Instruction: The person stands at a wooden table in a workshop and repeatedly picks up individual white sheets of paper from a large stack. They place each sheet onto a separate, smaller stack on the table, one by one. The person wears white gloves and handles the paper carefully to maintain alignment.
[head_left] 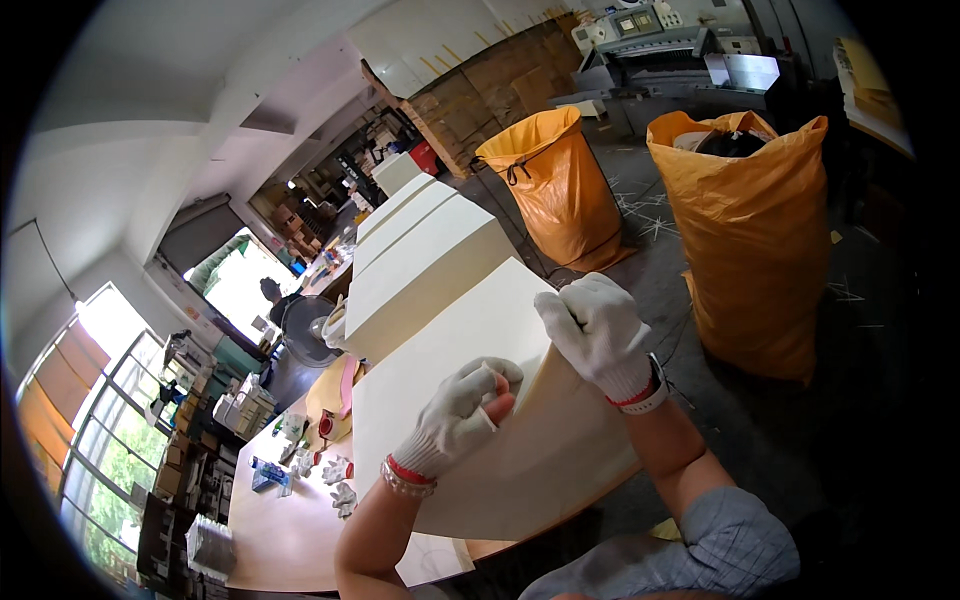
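Note:
A tall stack of large white paper sheets lies before me on the table, its near side curving down toward me. My right hand, in a white knit glove, is closed at the stack's right edge, its fingers curled round the paper there. Over the sheets, my left hand is curled, thumb and fingers drawn together beside a dark gap at the edge of the paper. Its glove leaves some fingertips bare. Whatever lies between those fingers is hidden.
More white stacks stand in a row beyond. Two orange woven sacks are on the floor to the right. On the table at left lie spare gloves and a blue packet. A fan and a seated person are farther back.

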